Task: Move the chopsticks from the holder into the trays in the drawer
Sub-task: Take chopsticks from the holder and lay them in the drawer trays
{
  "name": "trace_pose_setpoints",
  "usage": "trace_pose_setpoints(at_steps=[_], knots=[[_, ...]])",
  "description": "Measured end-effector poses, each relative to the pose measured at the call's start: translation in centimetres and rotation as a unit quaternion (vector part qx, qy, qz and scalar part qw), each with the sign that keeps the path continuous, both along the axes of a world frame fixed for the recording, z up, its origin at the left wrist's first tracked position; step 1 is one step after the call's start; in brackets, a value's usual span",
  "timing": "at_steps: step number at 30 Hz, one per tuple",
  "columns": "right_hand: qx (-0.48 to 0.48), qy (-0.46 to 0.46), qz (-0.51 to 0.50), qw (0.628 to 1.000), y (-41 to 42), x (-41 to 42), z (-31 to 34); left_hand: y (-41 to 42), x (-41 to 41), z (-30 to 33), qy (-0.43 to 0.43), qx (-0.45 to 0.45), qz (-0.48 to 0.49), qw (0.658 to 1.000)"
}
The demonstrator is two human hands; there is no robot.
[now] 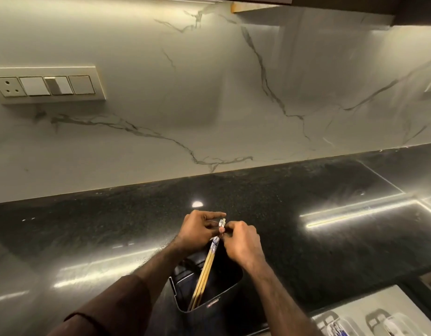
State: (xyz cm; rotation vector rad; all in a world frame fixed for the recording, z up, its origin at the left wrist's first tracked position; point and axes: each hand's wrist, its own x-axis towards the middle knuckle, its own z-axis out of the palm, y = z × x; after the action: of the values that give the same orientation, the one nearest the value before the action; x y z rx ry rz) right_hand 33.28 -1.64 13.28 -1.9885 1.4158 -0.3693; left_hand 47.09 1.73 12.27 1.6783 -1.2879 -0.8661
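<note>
Head view. A black holder [207, 289] stands on the dark speckled surface [306, 214] at about 6 o'clock in the frame, its open mouth turned toward the camera so that its contents show. A small bundle of chopsticks [204, 275] leans in it, the plain wooden tips down inside the holder near its 7 o'clock corner and the patterned blue-and-white tops rising toward 12 o'clock, clear of the rim. The left hand [197, 229] and the right hand [243, 241] meet at these tops: each grip is narrow, fingertips pinched on the patterned ends, the left from 9 o'clock and the right from 3 o'clock. Holding the upper ends likely serves to gather the sticks into one aligned bundle before they are lifted, while the lower ends resting in the holder keep them from scattering. At 4 to 5 o'clock from the holder, below the surface edge, the open drawer [379, 294] shows pale trays [377, 321]; blue-patterned items already lie in them, though they are too cropped to identify. The chopsticks are therefore not yet out of the holder, and the trays lie near on the right-hand side. A switch plate [49, 84] sits on the marble backsplash at 10 o'clock.
</note>
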Motion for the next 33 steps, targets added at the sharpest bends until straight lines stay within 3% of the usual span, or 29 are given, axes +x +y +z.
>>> trace_pose_setpoints(at_steps=[15, 25, 33], knots=[[-0.037, -0.066, 0.066, 0.995, 1.1, -0.7, 1.5, 2.0, -0.5, 3.1, -0.014, -0.072, 0.042, 0.996], [-0.136, -0.224, 0.050, 0.964, 3.2, -1.0, 4.5, 3.9, -2.0, 9.5, -0.118, -0.206, 0.092, 0.967], [-0.178, -0.346, 0.006, 0.921, 6.6, -3.0, 9.5, 6.5, -4.0, 16.1, -0.037, -0.289, 0.049, 0.955]])
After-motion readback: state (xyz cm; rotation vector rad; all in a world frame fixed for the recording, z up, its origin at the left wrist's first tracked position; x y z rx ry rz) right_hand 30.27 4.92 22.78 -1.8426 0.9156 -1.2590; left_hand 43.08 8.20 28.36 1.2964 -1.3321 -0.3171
